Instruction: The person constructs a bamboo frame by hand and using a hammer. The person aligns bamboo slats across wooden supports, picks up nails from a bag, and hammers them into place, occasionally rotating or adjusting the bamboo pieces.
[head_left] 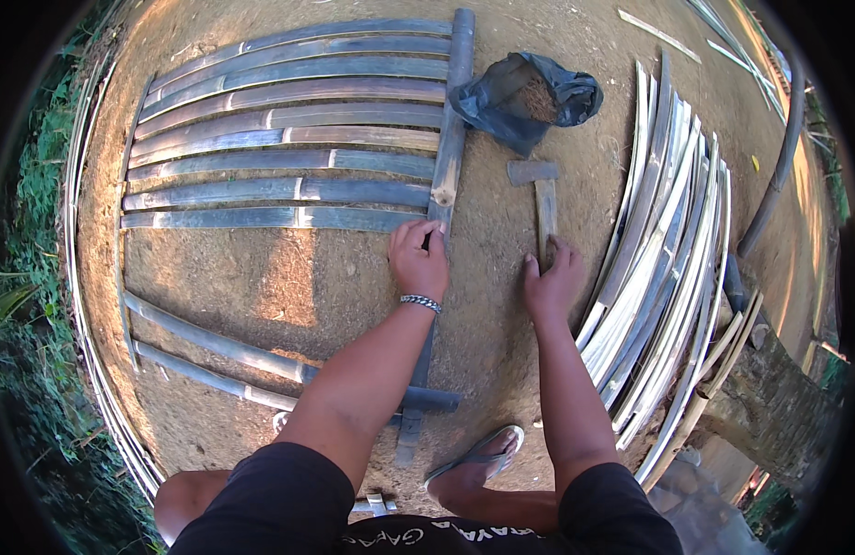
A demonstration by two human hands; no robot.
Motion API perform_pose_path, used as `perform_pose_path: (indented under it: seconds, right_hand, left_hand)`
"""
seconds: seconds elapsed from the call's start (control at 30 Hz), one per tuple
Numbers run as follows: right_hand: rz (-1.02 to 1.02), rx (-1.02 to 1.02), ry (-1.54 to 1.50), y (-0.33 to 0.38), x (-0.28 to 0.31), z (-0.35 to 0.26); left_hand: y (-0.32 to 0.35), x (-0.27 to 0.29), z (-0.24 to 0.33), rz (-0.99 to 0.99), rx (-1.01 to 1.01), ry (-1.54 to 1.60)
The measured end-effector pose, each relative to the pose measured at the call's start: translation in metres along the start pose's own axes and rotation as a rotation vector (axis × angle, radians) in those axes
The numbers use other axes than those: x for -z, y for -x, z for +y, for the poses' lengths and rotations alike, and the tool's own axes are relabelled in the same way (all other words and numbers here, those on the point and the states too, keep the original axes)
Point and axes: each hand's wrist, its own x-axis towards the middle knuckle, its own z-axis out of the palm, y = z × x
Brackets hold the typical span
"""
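Note:
My left hand (419, 262) rests on the dark bamboo pole (450, 148), at the right end of the lowest fixed bamboo slat (261, 218). Its fingers are curled and pinched together; what they hold, if anything, is hidden. To the right, my right hand (555, 282) has its thumb and fingers around the lower end of the wooden handle of a hatchet (546, 208). The hatchet lies on the ground, its metal head pointing away from me. Several split slats run side by side from the pole to a thin rail (124, 203) on the left.
Two loose bamboo pieces (224, 342) lie below the slats. A black plastic bag (501, 102) with brown bits inside sits beyond the hatchet. Along the right is a pile of split bamboo strips (654, 268), near a log (769, 402). Green plants (30, 203) edge the left.

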Motion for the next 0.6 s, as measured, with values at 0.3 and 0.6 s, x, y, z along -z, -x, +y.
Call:
perform_pose_path:
  seconds: [0.3, 0.6]
  right_hand:
    - [-0.246, -0.114, -0.070, -0.009, 0.001, 0.024]
    - [-0.480, -0.176, -0.465, 0.008, 0.037, -0.007]
  left_hand:
    - [0.000, -0.001, 0.001, -0.001, 0.038, 0.011]
    - [-0.001, 0.001, 0.002, 0.030, -0.007, -0.025]
